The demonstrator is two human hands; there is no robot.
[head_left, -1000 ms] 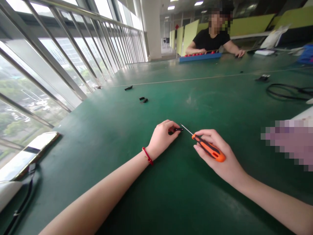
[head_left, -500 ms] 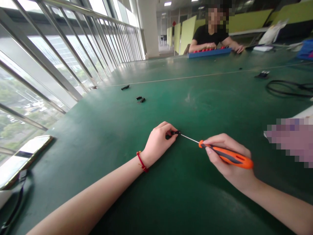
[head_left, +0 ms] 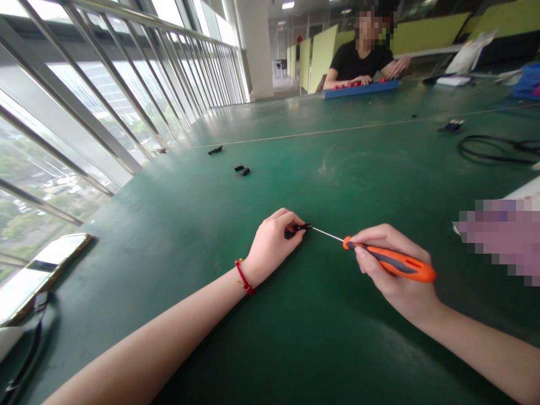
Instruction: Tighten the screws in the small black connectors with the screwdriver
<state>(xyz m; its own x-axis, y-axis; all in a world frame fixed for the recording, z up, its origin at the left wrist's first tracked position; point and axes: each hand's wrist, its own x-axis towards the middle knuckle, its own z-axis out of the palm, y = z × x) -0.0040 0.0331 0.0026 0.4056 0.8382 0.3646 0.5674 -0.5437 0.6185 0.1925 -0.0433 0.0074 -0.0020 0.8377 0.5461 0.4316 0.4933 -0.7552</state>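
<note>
My left hand [head_left: 276, 242], with a red cord bracelet at the wrist, pinches a small black part [head_left: 301, 227] low over the green table [head_left: 270, 343]. My right hand [head_left: 394, 267] is closed on the orange and grey handle of a screwdriver [head_left: 400, 265]. Its thin metal shaft points left, and the tip meets the right end of the black part. My fingers hide some of that part. Farther up the table lie two small black pieces [head_left: 242, 170] close together and another black piece [head_left: 215, 150].
A phone [head_left: 46, 273] and a cable lie at the left edge, beside the metal railing [head_left: 139, 34]. At the right are a black cable [head_left: 498, 149] and a blurred pink item [head_left: 502, 236]. Across the table a person [head_left: 363, 62] sits behind a blue tray [head_left: 360, 90].
The screwdriver handle and my right hand have risen slightly in view, with the tip still at the black part. The person across has lifted one hand from the table.
</note>
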